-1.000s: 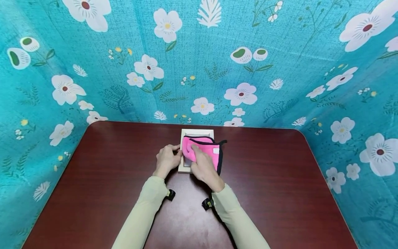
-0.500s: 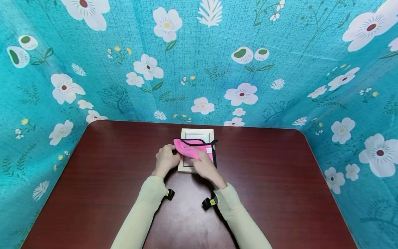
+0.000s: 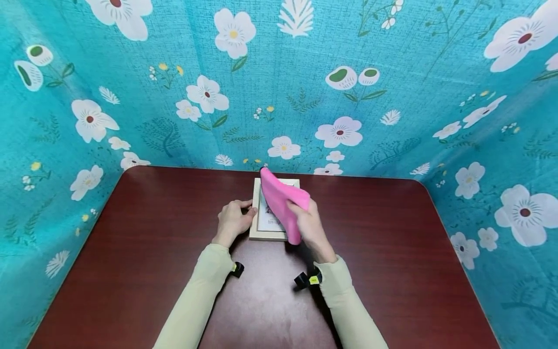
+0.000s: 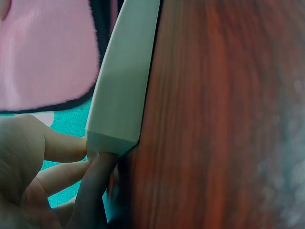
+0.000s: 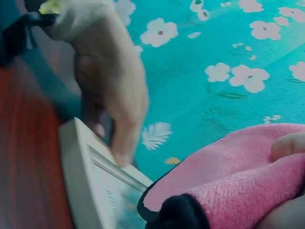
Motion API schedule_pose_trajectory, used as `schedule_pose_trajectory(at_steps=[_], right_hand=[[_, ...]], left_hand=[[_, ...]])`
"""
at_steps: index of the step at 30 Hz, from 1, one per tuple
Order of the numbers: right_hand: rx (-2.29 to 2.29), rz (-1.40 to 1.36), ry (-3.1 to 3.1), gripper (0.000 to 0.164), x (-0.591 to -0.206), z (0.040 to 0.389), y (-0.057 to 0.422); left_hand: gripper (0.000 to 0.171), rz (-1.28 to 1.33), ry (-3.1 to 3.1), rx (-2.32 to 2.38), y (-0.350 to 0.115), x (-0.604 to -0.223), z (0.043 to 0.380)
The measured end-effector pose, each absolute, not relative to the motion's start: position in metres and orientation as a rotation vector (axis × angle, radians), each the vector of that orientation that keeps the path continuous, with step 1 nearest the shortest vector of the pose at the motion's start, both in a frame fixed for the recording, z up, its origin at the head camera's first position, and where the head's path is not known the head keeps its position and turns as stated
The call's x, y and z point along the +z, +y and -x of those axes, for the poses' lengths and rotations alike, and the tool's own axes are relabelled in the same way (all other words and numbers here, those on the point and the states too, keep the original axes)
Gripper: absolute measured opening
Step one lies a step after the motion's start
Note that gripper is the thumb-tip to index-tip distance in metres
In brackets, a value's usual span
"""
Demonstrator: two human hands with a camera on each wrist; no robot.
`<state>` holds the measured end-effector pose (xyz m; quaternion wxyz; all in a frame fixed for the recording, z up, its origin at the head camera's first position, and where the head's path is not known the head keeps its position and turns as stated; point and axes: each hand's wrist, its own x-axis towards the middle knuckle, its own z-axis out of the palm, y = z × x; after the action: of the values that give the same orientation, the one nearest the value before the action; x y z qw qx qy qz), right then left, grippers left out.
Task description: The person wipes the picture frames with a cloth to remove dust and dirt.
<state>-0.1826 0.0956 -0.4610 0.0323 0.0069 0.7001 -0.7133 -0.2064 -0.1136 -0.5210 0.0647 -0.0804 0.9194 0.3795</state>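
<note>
A pale wooden picture frame (image 3: 268, 236) is near the table's back edge, with a printed picture behind its front. My left hand (image 3: 233, 223) grips the frame's left side; in the left wrist view, the fingers (image 4: 64, 174) pinch the end of its pale rail (image 4: 119, 76). My right hand (image 3: 311, 225) holds a pink cloth (image 3: 279, 194) bunched between thumb and fingers. The cloth hangs in front of the frame and hides its right part. In the right wrist view, the cloth's dark trim (image 5: 183, 212) shows beside the frame (image 5: 71, 176).
A dark red-brown table (image 3: 152, 271) spreads around both arms. Turquoise flowered fabric (image 3: 261, 97) rises behind the table and along both sides. Black straps with small devices (image 3: 308, 280) sit at the wrists.
My right hand has swept the cloth left across the frame, then back right and up, turning it so more of the picture shows. My left hand keeps its place on the frame.
</note>
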Motion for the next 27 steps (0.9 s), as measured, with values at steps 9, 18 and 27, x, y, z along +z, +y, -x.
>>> schedule_pose_trajectory(at_steps=[9,18,27], right_hand=[[-2.293,0.111,2.484,0.049,-0.451,0.186,0.127],[-1.336,0.555,3.039,0.088,-0.488,0.198,0.119],[-0.365,0.633,2.994,0.069,-0.507,0.187,0.091]], left_hand=[[0.04,0.271,2.758,1.125,-0.113,-0.521,0.207],[0.04,0.277,2.764,1.139,-0.112,-0.519,0.204],[0.04,0.25,2.791,1.15,-0.112,-0.519,0.199]])
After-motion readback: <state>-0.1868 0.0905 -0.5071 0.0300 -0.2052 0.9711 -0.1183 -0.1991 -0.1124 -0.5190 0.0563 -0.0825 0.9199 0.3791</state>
